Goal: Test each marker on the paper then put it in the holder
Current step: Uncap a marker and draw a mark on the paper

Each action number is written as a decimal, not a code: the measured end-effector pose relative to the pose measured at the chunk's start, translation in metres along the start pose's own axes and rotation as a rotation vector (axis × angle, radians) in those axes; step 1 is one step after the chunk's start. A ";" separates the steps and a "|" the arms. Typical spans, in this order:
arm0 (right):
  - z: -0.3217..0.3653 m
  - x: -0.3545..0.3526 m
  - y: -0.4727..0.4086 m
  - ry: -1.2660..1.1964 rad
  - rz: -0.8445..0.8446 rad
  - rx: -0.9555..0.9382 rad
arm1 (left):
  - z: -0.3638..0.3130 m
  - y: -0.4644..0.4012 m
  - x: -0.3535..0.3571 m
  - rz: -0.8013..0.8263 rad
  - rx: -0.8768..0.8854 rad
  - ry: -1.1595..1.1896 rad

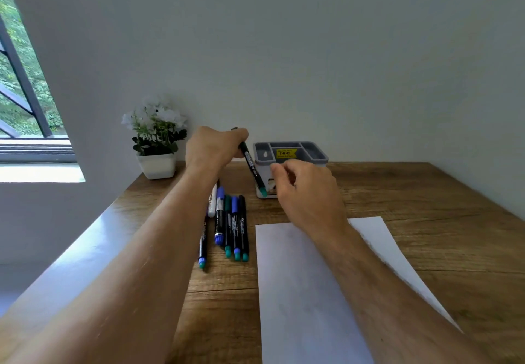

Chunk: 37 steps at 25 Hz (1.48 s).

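Observation:
My left hand (213,147) grips a black marker (252,169) with a teal end, held tilted in the air just left of the grey holder (289,147). The marker's teal end points down toward the holder's base. My right hand (306,190) hovers in front of the holder with its fingers curled, and I cannot tell whether it holds anything small. Several more markers (230,224) with blue and teal ends lie side by side on the table, left of the white paper (306,278).
A white pot with white flowers (156,142) stands at the back left against the wall. The wooden table (426,207) ends at its left edge near a window (25,102). The holder carries a yellow price sticker (286,153).

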State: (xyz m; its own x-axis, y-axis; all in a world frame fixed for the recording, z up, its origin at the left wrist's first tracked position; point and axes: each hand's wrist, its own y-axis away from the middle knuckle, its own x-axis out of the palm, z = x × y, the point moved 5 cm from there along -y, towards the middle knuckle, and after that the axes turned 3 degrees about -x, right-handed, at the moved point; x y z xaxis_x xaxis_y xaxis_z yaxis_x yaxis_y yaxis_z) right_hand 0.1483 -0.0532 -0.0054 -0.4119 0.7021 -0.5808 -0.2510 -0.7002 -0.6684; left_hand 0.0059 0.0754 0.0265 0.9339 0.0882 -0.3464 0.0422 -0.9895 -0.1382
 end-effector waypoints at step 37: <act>-0.013 -0.030 0.007 -0.247 -0.047 0.186 | 0.023 0.058 0.009 0.579 -0.195 1.037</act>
State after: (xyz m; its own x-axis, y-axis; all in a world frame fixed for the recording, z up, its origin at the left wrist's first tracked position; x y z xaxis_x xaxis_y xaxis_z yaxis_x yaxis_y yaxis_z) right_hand 0.1698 -0.0771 0.0016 -0.5905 0.6977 -0.4057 -0.4218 -0.6953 -0.5819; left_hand 0.0089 0.0210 -0.0060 0.6697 -0.4201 0.6124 -0.5082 -0.8605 -0.0346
